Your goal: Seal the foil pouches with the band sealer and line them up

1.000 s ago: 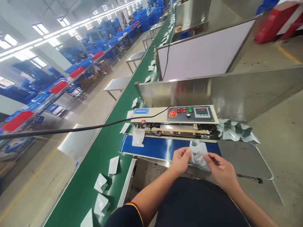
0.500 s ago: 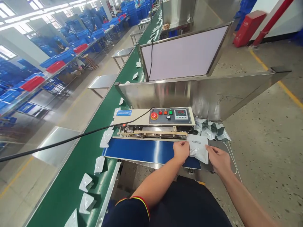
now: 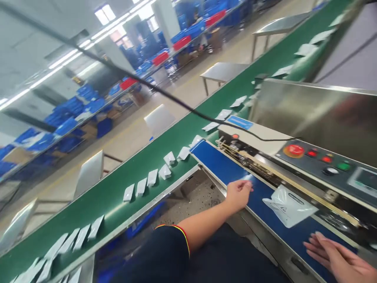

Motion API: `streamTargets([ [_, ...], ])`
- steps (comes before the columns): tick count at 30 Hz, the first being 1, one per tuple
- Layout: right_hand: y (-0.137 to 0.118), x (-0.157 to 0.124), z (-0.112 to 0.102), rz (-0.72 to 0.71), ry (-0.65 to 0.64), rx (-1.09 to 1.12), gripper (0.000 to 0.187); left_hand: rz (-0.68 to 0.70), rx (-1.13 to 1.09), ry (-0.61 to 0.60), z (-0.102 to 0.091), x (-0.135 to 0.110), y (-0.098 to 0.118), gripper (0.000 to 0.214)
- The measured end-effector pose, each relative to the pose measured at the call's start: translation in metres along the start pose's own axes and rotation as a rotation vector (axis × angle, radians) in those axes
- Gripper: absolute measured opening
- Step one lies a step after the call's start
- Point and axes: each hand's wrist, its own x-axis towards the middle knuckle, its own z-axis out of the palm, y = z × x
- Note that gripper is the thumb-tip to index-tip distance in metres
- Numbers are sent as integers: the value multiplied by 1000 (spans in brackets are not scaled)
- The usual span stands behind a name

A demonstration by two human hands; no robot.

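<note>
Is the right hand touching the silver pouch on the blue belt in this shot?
Apart. The head view shows the right hand below and to the right of the silver pouch, with bare blue belt visible between them.

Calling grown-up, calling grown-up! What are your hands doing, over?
Left hand, right hand empty on blue belt. Pouch flat between them, by sealer. Black cable overhead.

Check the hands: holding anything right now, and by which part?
Nothing held. The left hand and right hand are empty; the printed pouch lies apart from both on the blue belt.
</note>
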Motion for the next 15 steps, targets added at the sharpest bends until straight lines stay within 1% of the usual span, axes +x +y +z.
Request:
streamTargets([
  [1,-8,-2,16,-31,-78,-61,40,9,-2,91,-27,1,1,44],
  [2,-19,-5,38,-73,-165,-128,44,17,11,182,-57,2,2,42],
  [3,-33,-8,66,-128,-258,-195,48,23,38,271,-88,3,4,40],
  [4,-47,-11,101,-197,-348,-254,53,24,82,357,-120,3,6,37],
  [5,-62,-16,142,-284,-435,-312,56,23,143,438,-153,2,7,35],
  [6,-77,-21,188,-382,-522,-370,59,20,224,513,-186,2,7,36],
  [8,-100,-33,291,-614,-657,-535,59,-14,420,646,-251,4,4,46],
  [9,-109,-39,344,-764,-692,-697,55,-53,514,704,-282,5,0,55],
  [10,-114,-44,397,-912,-693,-910,51,-105,595,752,-311,8,-6,65],
  [11,-117,-48,448,-1012,-681,-1092,47,-167,655,787,-338,11,-12,73],
  [12,-116,-49,496,-1081,-658,-1243,43,-233,695,808,-362,15,-20,80],
  [13,-113,-49,539,-1114,-632,-1362,40,-286,722,809,-384,19,-29,83],
  [14,-109,-46,577,-1121,-610,-1446,37,-315,741,786,-404,23,-37,82],
  [15,-103,-40,609,-1117,-590,-1513,35,-318,750,747,-421,28,-46,78],
])
